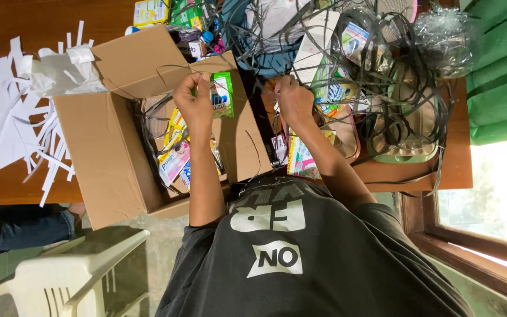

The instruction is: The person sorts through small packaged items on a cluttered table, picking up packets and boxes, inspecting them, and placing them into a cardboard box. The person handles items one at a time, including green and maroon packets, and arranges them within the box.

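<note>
My left hand (195, 101) holds a small green packet (223, 94) over the open cardboard box (110, 158). Several colourful packets (174, 161) lie inside the box, with a few thin black strips draped over them. My right hand (294, 100) is closed on strands of the tangled black plastic strips (382, 64) that spread across the table to the right. A pink and yellow packet (301, 158) lies under my right forearm.
White paper shreds (13, 111) cover the wooden table (30, 23) on the left. Beige and green trays (403, 132) sit under the strips, and more packets (151, 12) lie at the far edge. A white plastic chair (60, 276), another person's jeans-clad leg (19, 226) and a green curtain (500, 70) surround me.
</note>
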